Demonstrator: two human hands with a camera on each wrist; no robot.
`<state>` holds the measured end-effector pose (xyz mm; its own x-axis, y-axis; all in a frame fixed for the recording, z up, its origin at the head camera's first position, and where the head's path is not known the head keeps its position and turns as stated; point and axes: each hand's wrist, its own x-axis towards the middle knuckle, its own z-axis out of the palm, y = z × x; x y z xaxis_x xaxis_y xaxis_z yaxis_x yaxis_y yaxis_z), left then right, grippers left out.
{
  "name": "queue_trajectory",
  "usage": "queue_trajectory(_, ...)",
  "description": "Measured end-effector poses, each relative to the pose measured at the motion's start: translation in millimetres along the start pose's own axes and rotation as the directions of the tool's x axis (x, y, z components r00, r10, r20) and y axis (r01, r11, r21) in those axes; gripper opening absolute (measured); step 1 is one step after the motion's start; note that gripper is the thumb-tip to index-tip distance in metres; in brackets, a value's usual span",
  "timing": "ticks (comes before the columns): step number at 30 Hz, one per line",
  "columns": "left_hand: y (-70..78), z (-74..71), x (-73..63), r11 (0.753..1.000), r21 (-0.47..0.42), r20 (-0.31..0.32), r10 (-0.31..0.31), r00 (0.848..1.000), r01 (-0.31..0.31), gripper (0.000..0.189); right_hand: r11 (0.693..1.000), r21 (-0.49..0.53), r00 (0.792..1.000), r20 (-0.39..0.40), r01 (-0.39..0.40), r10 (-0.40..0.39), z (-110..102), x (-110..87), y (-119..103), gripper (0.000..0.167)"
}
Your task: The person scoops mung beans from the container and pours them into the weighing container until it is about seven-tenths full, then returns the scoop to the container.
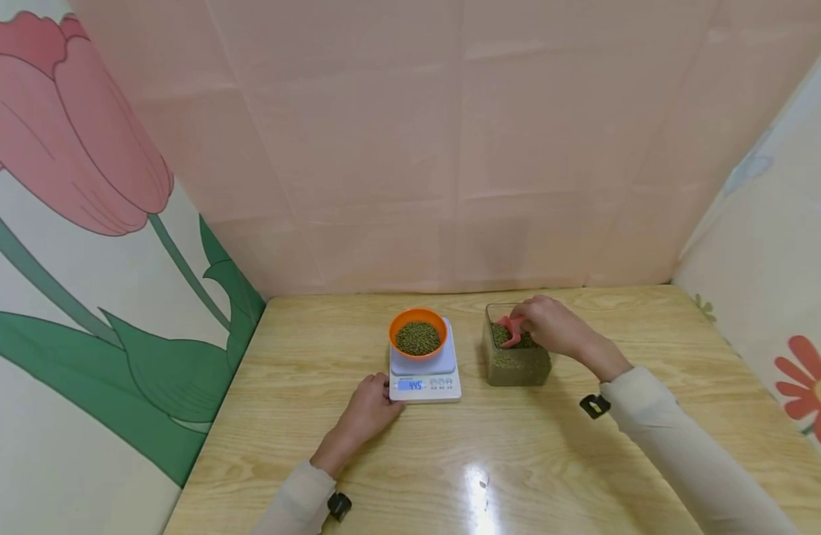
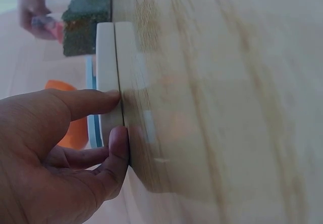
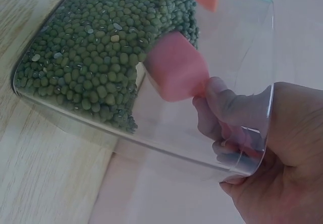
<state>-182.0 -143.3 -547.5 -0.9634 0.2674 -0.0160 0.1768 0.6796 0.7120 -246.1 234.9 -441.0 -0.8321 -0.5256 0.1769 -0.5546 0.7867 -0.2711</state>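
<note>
In the head view, the right hand (image 1: 550,323) reaches over the rim of a clear box (image 1: 517,376) and grips a scoop (image 1: 512,328). The scoop is pinkish red, with its cup down inside the box, by the green beans (image 1: 500,334). The box stands on the pale wood-grain surface (image 1: 303,357), to the right of a white scale (image 1: 423,368). On the scale's plate sits an orange bowl (image 1: 420,358), round and partly filled with more green beans. The lit display shows digits that look like 445. The left hand (image 1: 368,410) holds the scale's near left corner.

In the left wrist view, the left hand's fingertips press against the white edge of the scale, curled about its corner. The bluish plate and a strip of the bowl show behind. Farther off, blurred, are the box of beans and the right hand with the scoop.

In the right wrist view, the scoop looks smooth and matt, its cup blocky with softened corners, meeting the heaped beans. The right hand pinches its handle between thumb and fingers, partly seen through the clear wall. The beans are small, glossy ovals, mostly green, with a few pale ones among them.
</note>
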Motion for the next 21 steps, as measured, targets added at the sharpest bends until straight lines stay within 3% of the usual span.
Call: queue_trajectory(21,-0.5,1.0,1.5,1.0,0.008,0.017,-0.016,1.0,0.015,0.041,0.999,0.041,0.998,-0.067,-0.008,0.01,-4.1,-8.2,6.3,0.018)
